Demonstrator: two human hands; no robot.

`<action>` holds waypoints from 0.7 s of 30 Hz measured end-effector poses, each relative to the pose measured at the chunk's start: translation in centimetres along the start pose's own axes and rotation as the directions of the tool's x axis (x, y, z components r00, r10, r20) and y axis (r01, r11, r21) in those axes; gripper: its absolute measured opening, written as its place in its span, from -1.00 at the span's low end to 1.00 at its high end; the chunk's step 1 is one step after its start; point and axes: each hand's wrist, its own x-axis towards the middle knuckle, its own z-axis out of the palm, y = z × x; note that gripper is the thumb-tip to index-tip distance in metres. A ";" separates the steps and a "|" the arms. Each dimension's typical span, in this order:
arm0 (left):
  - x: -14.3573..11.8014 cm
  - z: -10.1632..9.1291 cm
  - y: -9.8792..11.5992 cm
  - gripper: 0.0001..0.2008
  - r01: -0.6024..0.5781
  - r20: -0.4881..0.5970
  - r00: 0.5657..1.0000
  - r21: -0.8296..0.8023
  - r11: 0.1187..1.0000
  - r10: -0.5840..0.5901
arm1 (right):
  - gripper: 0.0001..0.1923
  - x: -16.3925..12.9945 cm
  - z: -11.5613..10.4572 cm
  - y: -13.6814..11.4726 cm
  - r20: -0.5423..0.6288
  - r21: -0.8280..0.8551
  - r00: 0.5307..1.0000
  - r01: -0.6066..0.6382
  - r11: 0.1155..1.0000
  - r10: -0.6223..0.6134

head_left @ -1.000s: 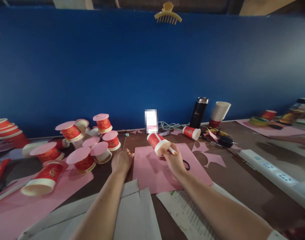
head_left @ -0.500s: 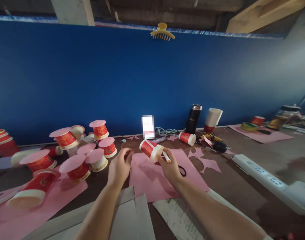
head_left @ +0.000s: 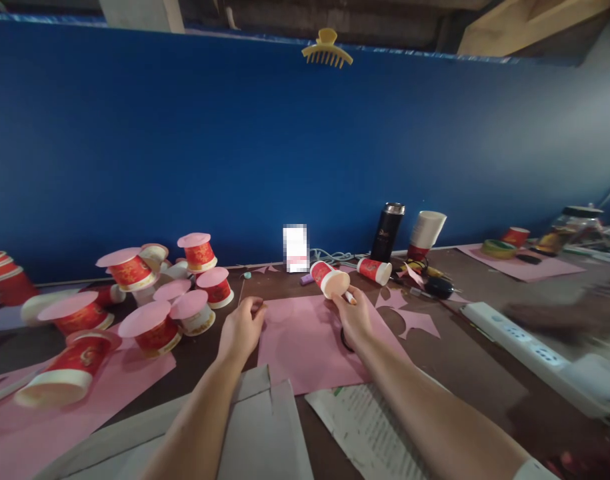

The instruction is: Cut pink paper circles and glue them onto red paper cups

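In the head view, my right hand [head_left: 353,317] grips a red-and-white paper cup [head_left: 325,279], tilted with its mouth toward me. A white pen with an orange end [head_left: 352,299] is also tucked in those fingers. Below them lies a pink paper sheet [head_left: 305,347], with black-handled scissors partly hidden behind my right hand. My left hand [head_left: 242,328] is at the sheet's far left corner, fingers curled and thumb against them; whatever they hold, if anything, is hidden.
To the left stand several red cups with pink paper discs [head_left: 145,320]. Pink scraps [head_left: 419,325], a lying cup [head_left: 375,271], a black flask [head_left: 389,232] and a power strip [head_left: 517,337] lie or stand to the right. Grey cardboard [head_left: 265,433] is in front; a blue partition [head_left: 235,147] rises behind.
My right hand has moved right with the cup and pen, turning the cup's mouth more toward me. My left hand stays nearly in place. A dark blur has spread over the table at far right.
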 end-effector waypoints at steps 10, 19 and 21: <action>0.0 0.1 0.2 -0.83 0.028 0.079 0.996 0.024 0.999 -0.030 | -0.60 0.5 -0.5 -0.2 -0.017 -0.038 0.999 0.034 0.999 -0.035; -0.2 0.1 0.2 -0.82 0.011 0.057 0.998 -0.043 0.999 -0.008 | -0.54 0.8 -0.6 0.2 0.004 -0.104 0.998 0.061 0.993 -0.060; -0.2 0.0 0.5 -0.81 0.004 0.055 0.999 -0.077 0.997 0.000 | -0.46 0.5 -0.5 -0.3 -0.036 -0.162 0.991 0.119 0.980 -0.126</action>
